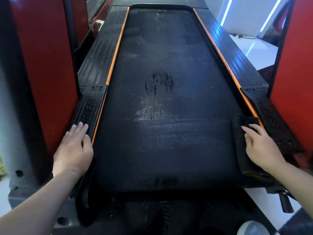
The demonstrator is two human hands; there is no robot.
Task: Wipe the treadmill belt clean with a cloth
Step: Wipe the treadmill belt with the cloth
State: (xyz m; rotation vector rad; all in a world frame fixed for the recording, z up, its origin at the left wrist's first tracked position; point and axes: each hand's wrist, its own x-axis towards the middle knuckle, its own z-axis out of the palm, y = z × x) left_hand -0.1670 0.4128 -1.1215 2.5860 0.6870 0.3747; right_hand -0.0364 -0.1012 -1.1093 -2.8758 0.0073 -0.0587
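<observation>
Right hand [260,146] flat on dark cloth [240,133], cloth's edges indistinct against belt [160,141]

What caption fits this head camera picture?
Right hand presses dark cloth on treadmill belt; left hand rests on side rail.

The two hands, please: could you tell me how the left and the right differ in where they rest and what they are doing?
The left hand lies flat on the ribbed left side rail, bare; the right hand presses a dark cloth onto the right edge of the belt. The left touches no cloth and seems only to brace; the right does the wiping. Both are palm down, fingers extended and pointing forward.
</observation>
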